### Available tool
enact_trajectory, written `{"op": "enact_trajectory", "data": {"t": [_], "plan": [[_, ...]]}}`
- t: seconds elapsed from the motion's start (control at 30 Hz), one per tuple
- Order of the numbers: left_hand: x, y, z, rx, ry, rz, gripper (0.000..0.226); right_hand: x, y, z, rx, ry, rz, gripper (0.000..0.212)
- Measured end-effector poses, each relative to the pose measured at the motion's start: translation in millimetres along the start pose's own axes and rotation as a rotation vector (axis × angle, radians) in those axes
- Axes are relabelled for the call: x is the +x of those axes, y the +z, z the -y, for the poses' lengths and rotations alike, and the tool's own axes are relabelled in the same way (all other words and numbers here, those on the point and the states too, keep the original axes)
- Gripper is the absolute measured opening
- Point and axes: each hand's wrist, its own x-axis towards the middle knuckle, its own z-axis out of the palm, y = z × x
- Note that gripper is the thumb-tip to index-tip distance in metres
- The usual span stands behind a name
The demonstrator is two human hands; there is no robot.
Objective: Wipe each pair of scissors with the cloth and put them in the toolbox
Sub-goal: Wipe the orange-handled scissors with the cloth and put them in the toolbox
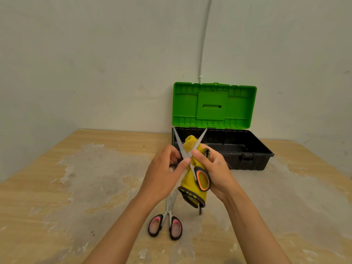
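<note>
I hold a pair of orange-handled scissors (203, 180) in the air with the blades spread wide and pointing up. My left hand (163, 174) grips one handle and blade near the pivot. My right hand (214, 171) holds the yellow cloth (190, 184), which is bunched behind the blades and hangs down past the orange handle. A second pair, pink-handled scissors (169, 219), lies shut on the table below my hands. The toolbox (253, 148), black with a green lid (214, 105) standing open, sits behind my hands against the wall.
The wooden table (76, 187) has a worn, peeling surface. A wall runs close behind the toolbox, with a thin white cable (203, 44) going down it. The table's left edge slants away at the far left.
</note>
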Motion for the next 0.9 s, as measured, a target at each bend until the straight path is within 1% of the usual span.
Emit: {"op": "enact_trajectory", "data": {"t": [0.03,0.07,0.17,0.23,0.3,0.37,0.4,0.43,0.5,0.53,0.57,0.67,0.7,0.77,0.83,0.9], "plan": [[0,1,-1,-0.061,-0.045,0.061,0.019,0,1,-1,-0.023,0.008,0.007,0.035],[0,2,-2,-0.076,-0.063,0.083,0.018,-1,1,-1,-0.050,0.015,0.000,0.036],[0,2,0,0.021,-0.059,0.048,0.036,0,0,-1,-0.061,0.059,-0.101,0.025],[0,1,1,0.079,-0.077,0.024,0.040,3,-5,0,-0.015,0.062,-0.226,0.015],[-1,-1,4,0.080,-0.101,0.018,0.040,6,-10,2,-0.114,-0.020,-0.352,0.009],[-1,-1,6,0.042,-0.119,0.027,0.035,3,-11,1,-0.326,-0.153,-0.430,0.009],[0,-1,6,0.020,-0.124,0.037,0.033,-1,-7,-2,-0.435,-0.258,-0.417,0.009],[1,0,7,0.004,-0.128,0.051,0.031,-6,-1,-6,-0.551,-0.378,-0.357,0.009],[3,1,5,0.009,-0.111,0.078,0.027,-14,11,-20,-0.819,-0.582,-0.194,0.021],[2,2,5,0.018,-0.094,0.087,0.023,-14,12,-26,-0.910,-0.652,-0.150,0.026],[1,2,5,0.025,-0.078,0.094,0.020,-11,9,-27,-0.950,-0.688,-0.160,0.030],[-5,3,7,0.013,-0.059,0.120,0.027,3,-1,-17,-0.945,-0.724,-0.346,0.030],[-5,3,7,-0.011,-0.067,0.114,0.028,4,0,-16,-0.933,-0.736,-0.352,0.029],[-2,0,7,-0.072,-0.091,0.079,0.026,-2,9,-21,-0.908,-0.765,-0.240,0.030],[-1,-4,8,-0.073,-0.090,0.064,0.021,-11,16,-29,-0.931,-0.773,-0.127,0.032],[-4,-4,11,-0.056,-0.072,0.084,0.024,-7,11,-28,-0.964,-0.768,-0.146,0.034]]}}
